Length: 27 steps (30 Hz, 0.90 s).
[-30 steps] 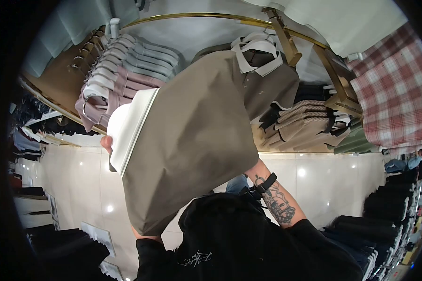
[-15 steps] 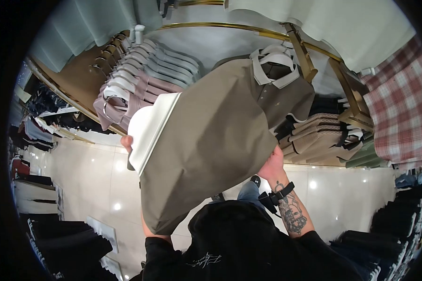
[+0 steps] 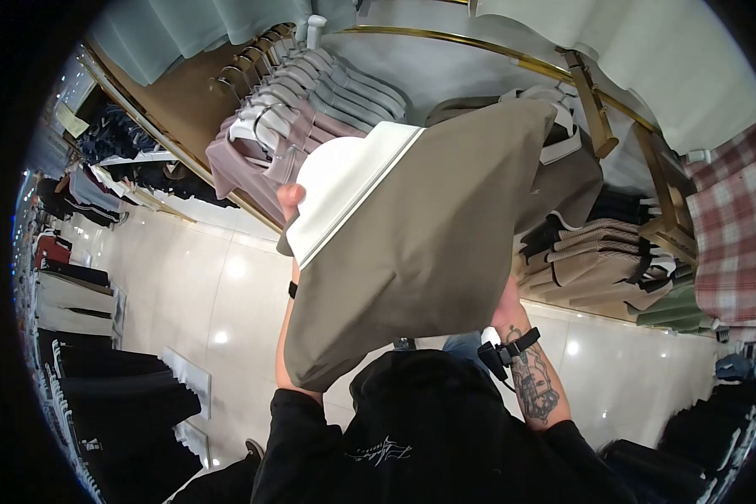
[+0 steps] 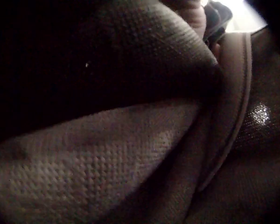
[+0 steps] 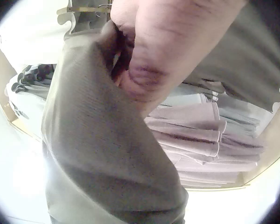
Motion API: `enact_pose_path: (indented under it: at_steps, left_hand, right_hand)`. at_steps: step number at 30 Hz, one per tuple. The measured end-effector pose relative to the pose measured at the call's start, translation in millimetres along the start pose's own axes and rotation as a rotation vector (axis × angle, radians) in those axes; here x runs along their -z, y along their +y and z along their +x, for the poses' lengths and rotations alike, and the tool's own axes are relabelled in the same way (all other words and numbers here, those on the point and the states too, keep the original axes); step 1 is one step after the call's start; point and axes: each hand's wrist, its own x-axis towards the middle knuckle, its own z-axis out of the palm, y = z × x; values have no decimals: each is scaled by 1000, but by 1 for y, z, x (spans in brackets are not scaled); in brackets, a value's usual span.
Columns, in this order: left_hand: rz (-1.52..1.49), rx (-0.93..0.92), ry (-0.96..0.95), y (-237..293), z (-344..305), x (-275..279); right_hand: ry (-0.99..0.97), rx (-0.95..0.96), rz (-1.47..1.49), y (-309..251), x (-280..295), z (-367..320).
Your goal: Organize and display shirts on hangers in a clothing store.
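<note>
A taupe polo shirt (image 3: 412, 227) with a white collar (image 3: 336, 185) is held up in front of the body, its plain side facing up. At the collar end my left hand (image 3: 291, 200) grips the shirt; only a fingertip or thumb shows, the rest being behind the cloth. My right hand (image 3: 507, 307) holds the opposite side, mostly covered by fabric in the head view. In the right wrist view the right hand (image 5: 163, 51) has its fingers curled into the taupe cloth. Dark folds of the shirt (image 4: 84, 168) fill the left wrist view.
Behind the shirt, pink polos (image 3: 235, 168) and grey-green ones hang on white hangers. Another taupe polo (image 3: 575, 185) hangs from the rack, partly covered. Beige striped tops (image 3: 605, 260) and a red plaid shirt (image 3: 735, 252) hang right. Black trousers (image 3: 118, 395) stand low left.
The held shirt's collar end has risen, and the shirt now covers much of the hanging taupe polo's collar. The head view has turned, shifting the racks rightward. Both hands keep their hold.
</note>
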Motion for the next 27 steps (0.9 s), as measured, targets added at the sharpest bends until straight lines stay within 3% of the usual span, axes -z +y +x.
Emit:
enact_pose_path:
  at_steps: [8, 11, 15, 20, 23, 26, 27]
  left_hand:
    - [19, 43, 16, -4, 15, -4]
    - [-96, 110, -191, 9, 22, 49]
    - [-194, 159, -327, 12, 29, 61]
    - [-163, 76, -151, 5, 24, 36]
    - [-140, -10, 64, -10, 10, 10]
    - [-58, -86, 263, -25, -3, 1]
    - [92, -129, 278, -21, -6, 21]
  right_hand:
    - [145, -180, -132, 23, 36, -4]
    - [227, -240, -216, 25, 46, -8]
    - [333, -313, -355, 27, 56, -11]
    - [477, -410, -570, 28, 65, -18]
    - [550, -447, -652, 28, 66, -27]
    - [549, -254, -630, 25, 41, -24]
    - [586, -203, -587, 20, 19, -26]
